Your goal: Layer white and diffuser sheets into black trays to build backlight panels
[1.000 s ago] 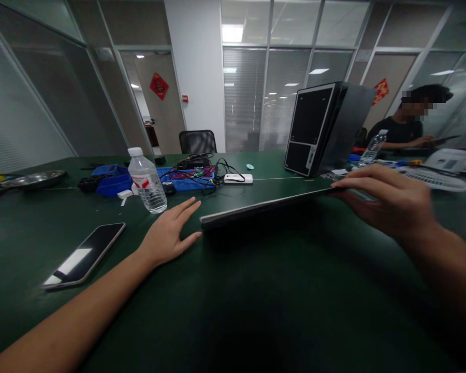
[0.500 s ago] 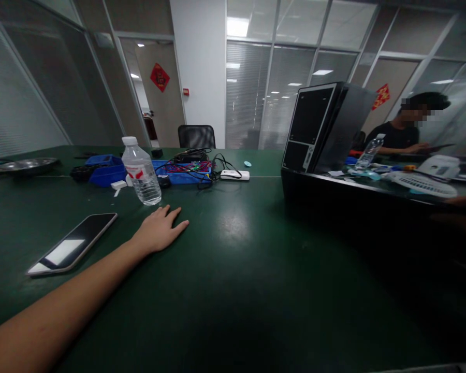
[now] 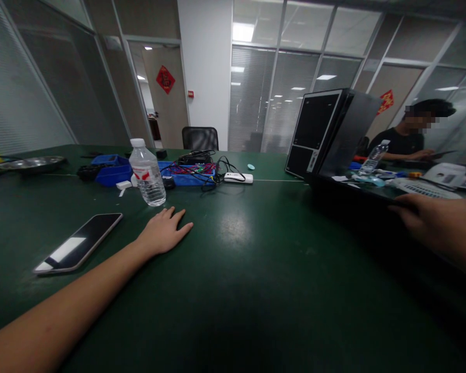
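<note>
My left hand (image 3: 163,230) rests flat on the green tabletop (image 3: 233,290), fingers spread, holding nothing. Just beyond its fingertips stands a clear water bottle (image 3: 149,181) with a white cap and a red-marked label. A phone (image 3: 79,243) lies face up left of my forearm. At the right edge, my right hand (image 3: 446,225) is closed on the upper edge of a flat black panel (image 3: 357,207). The panel's lower part merges into dark shadow, and its exact kind cannot be made out. Behind it stands a black computer case (image 3: 326,134), slightly tilted in view.
Blue bins (image 3: 112,173) and a blue tray (image 3: 186,178) of tangled wires lie farther back, beside a white stick-shaped device (image 3: 238,178). A metal pan (image 3: 34,163) is far left. At right are another bottle (image 3: 376,155), a white device (image 3: 445,176) and a seated person (image 3: 399,135).
The black panel's far end has shifted right, showing more of the computer case's base. My right hand has come farther into view. My left hand stays in place; the view has turned slightly.
</note>
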### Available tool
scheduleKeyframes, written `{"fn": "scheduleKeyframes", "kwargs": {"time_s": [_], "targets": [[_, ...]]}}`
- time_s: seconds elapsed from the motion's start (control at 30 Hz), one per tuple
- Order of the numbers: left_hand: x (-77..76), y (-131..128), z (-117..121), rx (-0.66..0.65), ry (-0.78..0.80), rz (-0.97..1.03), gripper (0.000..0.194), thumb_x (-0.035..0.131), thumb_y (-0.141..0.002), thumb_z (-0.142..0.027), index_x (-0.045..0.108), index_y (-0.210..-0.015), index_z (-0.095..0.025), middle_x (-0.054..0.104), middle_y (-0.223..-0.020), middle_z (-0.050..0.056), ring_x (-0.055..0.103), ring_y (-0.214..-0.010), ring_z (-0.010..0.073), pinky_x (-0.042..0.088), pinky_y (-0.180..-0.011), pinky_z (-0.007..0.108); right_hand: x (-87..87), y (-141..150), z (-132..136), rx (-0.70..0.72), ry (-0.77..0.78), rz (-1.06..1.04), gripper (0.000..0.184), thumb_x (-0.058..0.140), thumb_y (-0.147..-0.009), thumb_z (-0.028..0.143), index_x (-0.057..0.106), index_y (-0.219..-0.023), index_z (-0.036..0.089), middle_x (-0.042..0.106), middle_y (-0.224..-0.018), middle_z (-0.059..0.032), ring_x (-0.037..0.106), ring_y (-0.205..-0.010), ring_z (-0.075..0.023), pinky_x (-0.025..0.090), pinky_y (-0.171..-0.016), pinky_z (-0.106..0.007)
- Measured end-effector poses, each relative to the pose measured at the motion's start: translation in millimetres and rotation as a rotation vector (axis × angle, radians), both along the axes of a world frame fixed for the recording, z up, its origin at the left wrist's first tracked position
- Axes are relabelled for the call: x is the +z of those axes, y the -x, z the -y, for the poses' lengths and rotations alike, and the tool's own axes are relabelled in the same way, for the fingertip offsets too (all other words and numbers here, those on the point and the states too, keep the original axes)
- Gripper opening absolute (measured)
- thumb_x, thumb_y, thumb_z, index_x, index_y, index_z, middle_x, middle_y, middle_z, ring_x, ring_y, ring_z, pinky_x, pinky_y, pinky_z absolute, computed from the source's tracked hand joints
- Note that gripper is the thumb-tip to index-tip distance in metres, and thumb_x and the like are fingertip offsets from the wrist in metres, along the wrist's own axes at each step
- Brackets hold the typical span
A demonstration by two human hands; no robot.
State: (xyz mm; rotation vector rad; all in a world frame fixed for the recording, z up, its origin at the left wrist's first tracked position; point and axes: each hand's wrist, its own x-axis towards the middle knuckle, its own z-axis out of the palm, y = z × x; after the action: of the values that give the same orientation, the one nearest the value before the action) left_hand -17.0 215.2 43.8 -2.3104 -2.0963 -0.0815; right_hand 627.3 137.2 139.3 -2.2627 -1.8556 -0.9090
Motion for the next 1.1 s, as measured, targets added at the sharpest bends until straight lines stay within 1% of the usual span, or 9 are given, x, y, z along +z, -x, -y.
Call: {"fn": "scheduleKeyframes", "kwargs": {"time_s": [0.1, 0.23, 0.5, 0.6, 0.7, 0.8, 0.9, 1.0, 1.1], "targets": [[-2.0, 0.4, -1.1, -0.008, -0.018, 0.001, 0.093, 0.025, -0.098, -0.074, 0.043, -0.164, -0.011, 0.041, -0.169, 0.025, 0.039, -0.157, 0.0427, 0.032, -0.126, 0.054, 10.6, 35.1, 0.3, -0.121, 0.123, 0.013, 0.051, 0.035, -0.106, 0.054, 0.070, -0.133, 0.027, 0.076, -0.114, -0.0203, 0.069, -0.077, -0.0325, 0.037, -0.060, -0.042], [-3.6, 0.3, -2.0, 0.002, -0.041, 0.008, 0.091, 0.028, -0.097, -0.073, 0.046, -0.163, -0.012, 0.045, -0.168, 0.022, 0.042, -0.155, 0.0425, 0.033, -0.125, 0.054, 18.4, 69.6, 8.8, 0.013, 0.076, 0.148, 0.045, 0.033, -0.108, 0.046, 0.069, -0.113, 0.021, 0.075, -0.111, -0.0185, 0.071, -0.084, -0.0312, 0.042, -0.062, -0.040], [-1.7, -1.0, -2.7, 0.006, -0.013, 0.026, 0.094, 0.029, -0.096, -0.075, 0.045, -0.163, -0.011, 0.042, -0.169, 0.024, 0.040, -0.156, 0.0441, 0.032, -0.125, 0.056, 27.2, 154.0, 69.5, 0.663, -0.092, 0.216, 0.035, 0.040, -0.102, 0.043, 0.068, -0.111, 0.025, 0.078, -0.103, -0.0112, 0.075, -0.084, -0.0298, 0.060, -0.067, -0.044], [-1.2, 2.3, -5.5, 0.015, -0.018, 0.154, 0.089, 0.039, -0.093, -0.074, 0.055, -0.157, -0.014, 0.048, -0.167, 0.019, 0.040, -0.156, 0.0427, 0.031, -0.127, 0.056, 15.6, 202.0, 90.9, 0.925, -0.048, 0.177, 0.027, 0.042, -0.101, 0.032, 0.068, -0.107, 0.028, 0.080, -0.092, -0.0057, 0.075, -0.073, -0.0252, 0.062, -0.061, -0.039], [4.1, 8.9, -7.9, 0.042, -0.022, 0.281, 0.078, 0.033, -0.097, -0.070, 0.068, -0.145, -0.020, 0.060, -0.159, 0.012, 0.048, -0.153, 0.0371, 0.037, -0.125, 0.049, -10.1, 242.6, 97.2, 1.134, 0.036, 0.202, 0.027, 0.046, -0.099, 0.028, 0.072, -0.109, 0.027, 0.082, -0.110, -0.0100, 0.078, -0.084, -0.0266, 0.064, -0.061, -0.040], [12.8, 17.1, -8.8, 0.095, -0.038, 0.366, 0.084, 0.015, -0.101, -0.066, 0.072, -0.139, -0.018, 0.069, -0.149, 0.011, 0.062, -0.141, 0.0328, 0.049, -0.115, 0.044, -38.6, 264.2, 89.0, 1.199, 0.098, 0.234, 0.025, 0.053, -0.098, 0.029, 0.075, -0.110, 0.024, 0.080, -0.118, -0.0146, 0.078, -0.093, -0.0313, 0.062, -0.058, -0.041], [17.8, 22.4, -7.8, 0.121, -0.070, 0.421, 0.089, 0.007, -0.102, -0.065, 0.071, -0.140, -0.015, 0.071, -0.145, 0.013, 0.065, -0.137, 0.0320, 0.051, -0.113, 0.043, -51.1, 265.8, 69.5, 1.257, 0.175, 0.187, 0.023, 0.058, -0.102, 0.035, 0.074, -0.112, 0.022, 0.078, -0.122, -0.0152, 0.077, -0.097, -0.0298, 0.061, -0.063, -0.038], [15.6, 21.1, -5.5, 0.051, -0.091, 0.438, 0.080, 0.022, -0.100, -0.065, 0.068, -0.144, -0.016, 0.065, -0.154, 0.011, 0.059, -0.144, 0.0292, 0.044, -0.121, 0.040, -42.7, 251.3, 37.3, 1.297, 0.289, 0.108, 0.032, 0.054, -0.107, 0.046, 0.073, -0.107, 0.021, 0.077, -0.126, -0.0126, 0.076, -0.100, -0.0254, 0.061, -0.075, -0.037], [10.8, 16.6, -3.2, -0.105, -0.068, 0.395, 0.074, 0.044, -0.094, -0.064, 0.064, -0.149, -0.019, 0.050, -0.166, 0.009, 0.046, -0.155, 0.0285, 0.033, -0.128, 0.040, -29.9, 220.7, -10.0, 1.110, 0.306, 0.121, 0.035, 0.046, -0.109, 0.040, 0.073, -0.109, 0.019, 0.076, -0.123, -0.0134, 0.074, -0.099, -0.0248, 0.059, -0.083, -0.039]]}}
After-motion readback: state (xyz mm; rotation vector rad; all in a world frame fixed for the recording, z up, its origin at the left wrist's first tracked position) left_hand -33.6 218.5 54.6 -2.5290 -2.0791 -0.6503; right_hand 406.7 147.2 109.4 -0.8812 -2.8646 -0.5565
